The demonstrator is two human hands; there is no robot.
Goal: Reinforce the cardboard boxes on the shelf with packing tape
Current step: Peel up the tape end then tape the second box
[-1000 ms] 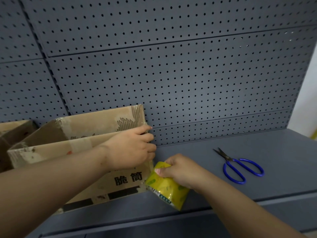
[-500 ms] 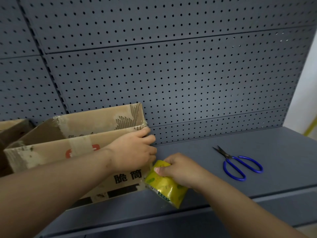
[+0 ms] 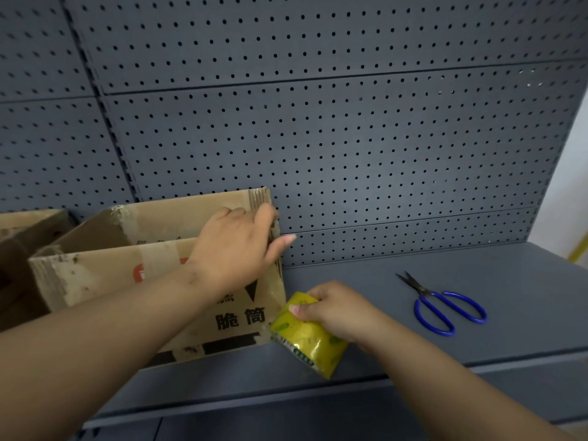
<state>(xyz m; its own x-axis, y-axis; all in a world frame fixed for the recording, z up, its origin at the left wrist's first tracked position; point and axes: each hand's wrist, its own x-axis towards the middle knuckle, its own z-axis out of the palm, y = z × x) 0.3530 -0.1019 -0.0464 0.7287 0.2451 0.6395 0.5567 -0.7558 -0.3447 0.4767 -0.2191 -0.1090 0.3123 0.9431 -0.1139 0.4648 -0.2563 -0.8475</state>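
An open, worn cardboard box (image 3: pixel 105 275) with black printed characters stands on the grey shelf (image 3: pixel 381 329) at the left. My left hand (image 3: pixel 237 246) lies over the box's right end near the top corner, fingers extended along the edge. Beside the box's lower right corner my right hand (image 3: pixel 334 310) grips a yellow roll of packing tape (image 3: pixel 310 340), held against the corner. Whether a strip of tape runs up the edge is hidden by my hands.
Blue-handled scissors (image 3: pixel 445 310) lie on the shelf to the right. A second cardboard box (image 3: pixel 22 227) sits at the far left. A grey perforated back panel (image 3: pixel 318 122) rises behind the shelf. The shelf's front edge (image 3: pixel 286 396) runs below my hands.
My left hand has slid up the box's right end toward the top corner, fingers now straighter. The right hand and tape roll stay by the lower corner.
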